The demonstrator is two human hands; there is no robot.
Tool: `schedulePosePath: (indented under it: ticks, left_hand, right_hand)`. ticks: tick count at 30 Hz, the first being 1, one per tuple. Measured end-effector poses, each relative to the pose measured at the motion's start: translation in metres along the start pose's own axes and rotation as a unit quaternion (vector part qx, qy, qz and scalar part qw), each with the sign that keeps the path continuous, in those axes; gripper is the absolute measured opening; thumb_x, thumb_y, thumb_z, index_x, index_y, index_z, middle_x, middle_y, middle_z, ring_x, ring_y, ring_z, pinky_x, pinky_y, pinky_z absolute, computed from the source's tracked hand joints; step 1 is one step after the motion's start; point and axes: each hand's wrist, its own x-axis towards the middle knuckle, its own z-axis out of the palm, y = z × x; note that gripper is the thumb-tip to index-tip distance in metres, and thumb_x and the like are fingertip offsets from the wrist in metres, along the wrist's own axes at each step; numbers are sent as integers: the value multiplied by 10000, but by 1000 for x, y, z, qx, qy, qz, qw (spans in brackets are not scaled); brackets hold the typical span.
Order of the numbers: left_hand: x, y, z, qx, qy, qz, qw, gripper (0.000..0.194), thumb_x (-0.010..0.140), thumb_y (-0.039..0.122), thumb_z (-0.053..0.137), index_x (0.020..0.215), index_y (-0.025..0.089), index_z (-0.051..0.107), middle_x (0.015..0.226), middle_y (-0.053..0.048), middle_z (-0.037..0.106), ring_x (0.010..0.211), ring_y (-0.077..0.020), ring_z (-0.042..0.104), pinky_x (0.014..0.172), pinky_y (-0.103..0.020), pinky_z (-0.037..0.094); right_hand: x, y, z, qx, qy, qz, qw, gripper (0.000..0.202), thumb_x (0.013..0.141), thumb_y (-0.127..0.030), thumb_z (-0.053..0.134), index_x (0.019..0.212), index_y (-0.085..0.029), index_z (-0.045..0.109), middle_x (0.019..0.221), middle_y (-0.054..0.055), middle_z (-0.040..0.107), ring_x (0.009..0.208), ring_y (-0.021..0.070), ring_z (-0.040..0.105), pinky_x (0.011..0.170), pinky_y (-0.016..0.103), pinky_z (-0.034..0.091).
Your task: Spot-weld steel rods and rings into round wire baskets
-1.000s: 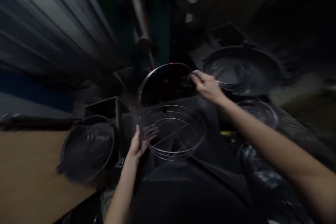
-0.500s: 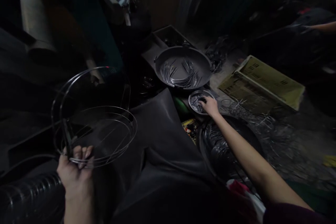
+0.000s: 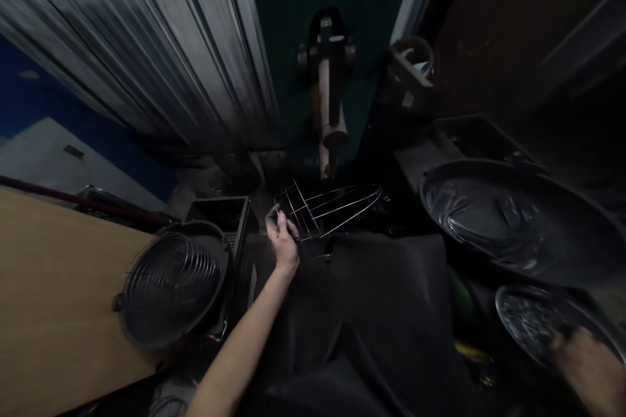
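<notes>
One wire frame (image 3: 307,207) at mid-scene, tilted, straight wires crossing at its left end, longer wires running right to a rounded end. Held in left hand (image 3: 282,234), fingers and thumb closed about the left end. Just above or against the dark sheet (image 3: 391,313) spread at the near side; contact cannot be told.

Hands well apart. Right hand (image 3: 589,361) at the near right, blurred, over the edge of a round bowl (image 3: 498,310) with small shiny pieces inside. Cannot tell whether gripping any piece.

Changed: a second ago, right hand up at the frame's hoop; now off it and at the bowl, as half a second ago. View swung back leftward since then; frame now central, shown narrower and more side-on. Meaning, as judged: frame borne by left hand alone, right hand occupied separately with the bowl.

Farther out: large pan (image 3: 581,215) at right, beyond the bowl, with bundled wires. At left, dark round tub (image 3: 161,332) holding coiled rings, beside a black crate (image 3: 233,234). Beyond the frame, green machine (image 3: 372,13); ribbed metal panel (image 3: 171,32) at far left.
</notes>
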Motion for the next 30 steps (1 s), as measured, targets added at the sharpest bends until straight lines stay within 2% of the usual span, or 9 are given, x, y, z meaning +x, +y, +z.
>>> schedulePosePath:
  ticks: [3, 6, 9, 11, 13, 17, 24, 27, 30]
  left_hand:
    - [8, -6, -3, -14, 23, 12, 1000, 318, 842, 443, 540, 1041, 199, 497, 426, 115, 358, 348, -49, 302, 370, -143, 261]
    - [19, -11, -7, -30, 36, -4, 999, 323, 846, 465, 523, 1034, 204, 499, 425, 113, 357, 345, -52, 308, 363, -142, 257]
    - [28, -11, -10, -38, 48, -13, 998, 350, 838, 480, 525, 1041, 197, 500, 419, 113, 357, 339, -50, 307, 359, -138, 244]
    - [32, -9, -10, -41, 52, -19, 998, 357, 833, 478, 531, 1044, 193, 499, 412, 114, 354, 335, -49, 301, 357, -135, 230]
    - [35, -7, -11, -44, 56, -34, 997, 354, 831, 472, 533, 1046, 194, 497, 408, 115, 355, 330, -48, 293, 354, -135, 216]
    - [38, -3, -13, -52, 62, -65, 995, 358, 821, 460, 551, 1054, 192, 501, 413, 115, 363, 322, -43, 290, 342, -132, 185]
    - [39, -2, -16, -34, 45, -85, 995, 429, 791, 499, 571, 1095, 207, 497, 459, 104, 424, 324, -43, 341, 306, -127, 144]
    - [39, -2, -13, -34, 39, -86, 995, 425, 799, 501, 560, 1095, 203, 498, 451, 109, 413, 311, -40, 322, 304, -126, 153]
    - [38, -3, -10, -34, 35, -85, 995, 409, 814, 487, 546, 1100, 198, 495, 443, 109, 408, 310, -42, 316, 309, -129, 159]
  right_hand:
    - [-11, -33, -7, -44, 80, 1, 996, 315, 534, -327, 561, 483, -314, 251, 445, -10, 235, 395, 160, 178, 512, 400, 234]
    - [-27, -97, 5, 52, 63, 60, 995, 222, 522, -330, 625, 463, -306, 413, 471, 30, 387, 404, 169, 308, 454, 367, 293]
    - [-49, -166, 44, 194, -29, 42, 980, 228, 526, -444, 708, 616, -261, 606, 641, 62, 576, 551, 194, 536, 462, 339, 436]
    - [-64, -202, 73, 314, -153, 32, 937, 361, 479, -454, 776, 713, -215, 640, 710, 46, 620, 637, 187, 596, 511, 295, 495]
    - [-76, -228, 96, 382, -226, 16, 896, 455, 450, -454, 821, 770, -193, 630, 695, 16, 616, 596, 145, 579, 471, 232, 475]
    - [-91, -249, 117, 391, -280, 8, 877, 493, 515, -493, 804, 854, -189, 616, 606, -37, 563, 427, 57, 423, 336, 150, 302]
    - [-96, -257, 120, 377, -365, 3, 852, 523, 458, -421, 866, 858, -151, 664, 693, 55, 673, 644, 169, 640, 567, 256, 520]
    - [-97, -268, 119, 373, -369, 10, 851, 468, 441, -433, 879, 719, -150, 632, 674, 55, 669, 623, 175, 649, 545, 247, 519]
    - [-96, -283, 120, 370, -345, -35, 862, 447, 475, -450, 863, 728, -152, 647, 659, 23, 652, 570, 145, 627, 479, 209, 489]
